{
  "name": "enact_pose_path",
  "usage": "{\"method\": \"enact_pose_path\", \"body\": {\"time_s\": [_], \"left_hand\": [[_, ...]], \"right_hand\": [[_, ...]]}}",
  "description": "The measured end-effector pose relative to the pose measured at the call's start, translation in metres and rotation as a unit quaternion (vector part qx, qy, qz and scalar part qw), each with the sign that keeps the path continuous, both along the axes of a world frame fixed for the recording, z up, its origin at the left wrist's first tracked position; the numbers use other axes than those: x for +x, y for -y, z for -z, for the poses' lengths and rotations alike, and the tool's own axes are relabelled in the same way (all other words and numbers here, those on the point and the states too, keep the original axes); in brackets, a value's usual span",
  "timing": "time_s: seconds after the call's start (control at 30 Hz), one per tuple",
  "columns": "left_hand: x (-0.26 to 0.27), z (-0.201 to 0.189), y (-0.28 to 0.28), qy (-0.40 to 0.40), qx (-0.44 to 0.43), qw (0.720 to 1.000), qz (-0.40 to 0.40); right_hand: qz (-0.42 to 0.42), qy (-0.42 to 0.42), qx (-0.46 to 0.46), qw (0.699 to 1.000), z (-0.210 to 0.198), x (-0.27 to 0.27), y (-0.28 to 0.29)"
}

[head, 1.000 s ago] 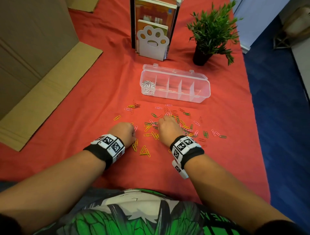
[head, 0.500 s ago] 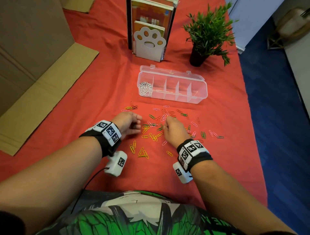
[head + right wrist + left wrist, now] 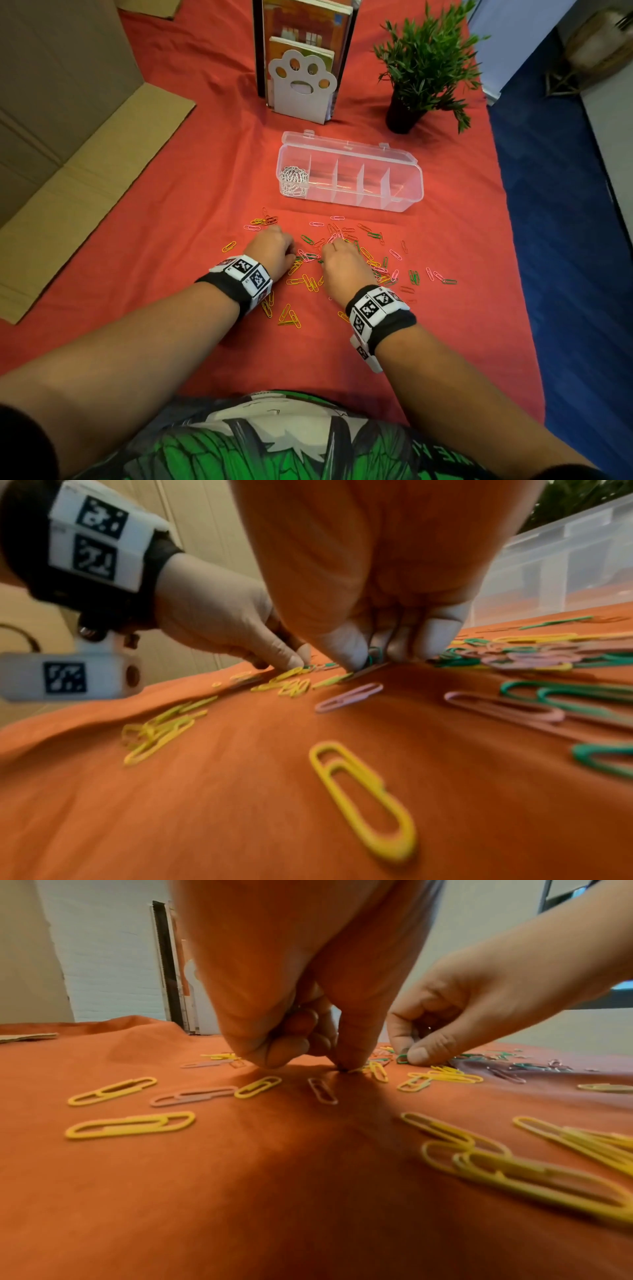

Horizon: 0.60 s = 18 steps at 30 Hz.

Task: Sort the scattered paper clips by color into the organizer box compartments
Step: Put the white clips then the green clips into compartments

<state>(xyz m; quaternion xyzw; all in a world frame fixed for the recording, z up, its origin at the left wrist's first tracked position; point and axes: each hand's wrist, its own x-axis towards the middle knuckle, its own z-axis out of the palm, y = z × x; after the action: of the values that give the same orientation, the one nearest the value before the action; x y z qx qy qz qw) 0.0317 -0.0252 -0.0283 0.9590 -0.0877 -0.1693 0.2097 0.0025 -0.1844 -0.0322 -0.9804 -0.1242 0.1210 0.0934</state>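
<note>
Yellow, green and pink paper clips lie scattered on the red cloth in front of the clear organizer box. Its leftmost compartment holds silver clips. My left hand is down on the left part of the scatter with its fingers curled. In the left wrist view its thumb and a fingertip nip the end of a yellow clip on the cloth. My right hand is close beside it. In the right wrist view its fingertips pinch green clips.
Behind the box stand a white paw-shaped bookend with books and a potted plant. Flattened cardboard covers the left side. The table's right edge drops to a blue floor.
My left hand opened half a second ago and has curled shut again, moving forward to the clips. My right hand stayed in the middle of the scatter, picking at green clips.
</note>
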Motion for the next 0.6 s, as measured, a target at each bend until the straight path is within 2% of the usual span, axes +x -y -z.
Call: {"method": "enact_pose_path", "body": {"time_s": [0.07, 0.13, 0.17, 0.23, 0.3, 0.33, 0.43, 0.47, 0.5, 0.53, 0.57, 0.6], "left_hand": [[-0.001, 0.002, 0.0, -0.013, -0.004, 1.0, 0.002], [0.0, 0.002, -0.001, -0.019, -0.027, 0.999, -0.012], [0.002, 0.0, -0.003, -0.024, -0.049, 0.998, -0.025], [0.005, -0.001, -0.006, -0.052, -0.107, 0.99, -0.073], [0.01, -0.003, -0.008, -0.109, -0.194, 0.964, -0.143], [0.011, -0.005, -0.008, -0.14, -0.246, 0.942, -0.178], [0.012, -0.017, -0.002, -0.234, -0.379, 0.849, -0.286], [0.012, -0.022, -0.001, -0.261, -0.415, 0.812, -0.318], [0.012, -0.027, 0.0, -0.285, -0.445, 0.778, -0.341], [0.011, -0.03, 0.0, -0.304, -0.471, 0.747, -0.357], [0.012, -0.032, 0.0, -0.317, -0.491, 0.723, -0.368], [0.012, -0.031, 0.001, -0.325, -0.499, 0.709, -0.377]], "right_hand": [[-0.001, -0.022, 0.009, 1.0, -0.001, 0.005, 0.001], [0.036, -0.064, 0.072, 0.995, -0.005, 0.012, 0.004], [0.077, -0.087, 0.122, 0.986, -0.008, 0.015, 0.006], [0.167, -0.133, 0.24, 0.947, -0.013, 0.021, 0.009], [0.244, -0.174, 0.356, 0.885, -0.017, 0.025, 0.01], [0.282, -0.194, 0.415, 0.843, -0.019, 0.027, 0.01], [0.372, -0.25, 0.568, 0.69, -0.03, 0.032, 0.007], [0.387, -0.264, 0.596, 0.652, -0.032, 0.034, 0.006], [0.394, -0.276, 0.606, 0.634, -0.034, 0.035, 0.005], [0.394, -0.28, 0.6, 0.637, -0.033, 0.036, 0.003], [0.378, -0.272, 0.572, 0.676, -0.031, 0.037, 0.001], [0.345, -0.251, 0.512, 0.745, -0.029, 0.037, -0.001]]}}
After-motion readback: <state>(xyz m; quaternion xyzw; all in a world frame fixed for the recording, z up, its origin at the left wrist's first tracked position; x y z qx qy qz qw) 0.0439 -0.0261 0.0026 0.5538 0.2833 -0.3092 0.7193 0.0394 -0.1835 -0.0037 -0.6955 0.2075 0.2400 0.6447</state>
